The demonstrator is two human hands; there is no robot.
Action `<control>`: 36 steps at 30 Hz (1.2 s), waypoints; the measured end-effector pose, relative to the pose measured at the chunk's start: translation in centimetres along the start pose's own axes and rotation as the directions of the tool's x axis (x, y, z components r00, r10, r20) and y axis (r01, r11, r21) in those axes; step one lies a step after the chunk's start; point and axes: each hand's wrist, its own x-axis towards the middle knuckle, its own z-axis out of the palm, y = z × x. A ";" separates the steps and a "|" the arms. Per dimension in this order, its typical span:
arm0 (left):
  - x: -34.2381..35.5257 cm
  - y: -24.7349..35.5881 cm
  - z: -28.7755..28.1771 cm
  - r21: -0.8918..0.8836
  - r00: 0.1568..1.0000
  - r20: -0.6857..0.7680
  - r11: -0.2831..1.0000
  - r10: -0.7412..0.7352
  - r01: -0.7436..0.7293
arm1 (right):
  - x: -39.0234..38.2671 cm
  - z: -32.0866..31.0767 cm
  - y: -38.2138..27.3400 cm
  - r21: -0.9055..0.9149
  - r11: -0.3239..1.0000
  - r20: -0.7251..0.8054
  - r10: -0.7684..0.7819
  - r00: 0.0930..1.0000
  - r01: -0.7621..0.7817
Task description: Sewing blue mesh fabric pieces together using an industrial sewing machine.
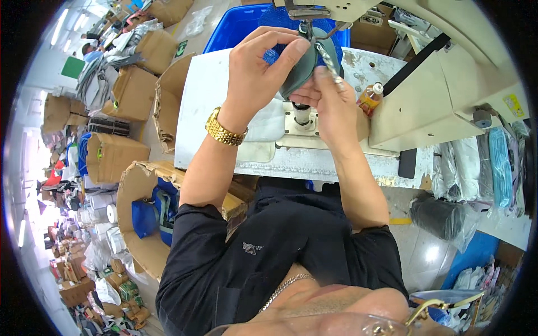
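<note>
- Left hand [253,70]: thumb and forefinger bent almost together by the needle bar [305,29]; whether they pinch anything, I cannot tell.
- Right hand [339,109]: closed on the green piece [303,71] at its lower right, thumb above, fingers beneath.
- The piece lies between both hands, right of the left fingertips, long axis slanting down-left; right hand nearer.
- Twisted silvery rod [328,60] beside the right thumb.
- Farther out: post [302,115] below, bottle [370,101] right, blue bin [231,27] behind.

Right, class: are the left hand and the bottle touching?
Apart. The head view shows the right hand between the left hand and the bottle.
</note>
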 end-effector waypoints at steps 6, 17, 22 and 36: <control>0.9 -0.4 0.5 0.140 0.998 0.033 0.989 -0.052 0.047 | -0.6 -0.1 -0.3 -0.035 0.999 0.097 -0.029 0.995 0.033; 0.8 -1.3 -2.1 -0.010 0.960 0.273 0.998 0.060 -0.060 | -0.3 0.6 0.2 -0.062 0.995 0.107 -0.067 0.992 0.074; 1.2 -1.6 -2.4 -0.048 0.952 0.304 0.999 0.022 -0.008 | 0.2 0.6 0.2 -0.124 0.987 0.124 -0.086 0.989 0.102; 1.6 -1.8 -2.4 0.002 0.918 0.378 0.992 -0.121 0.130 | 1.3 1.0 0.5 -0.165 0.974 0.044 -0.149 0.988 0.154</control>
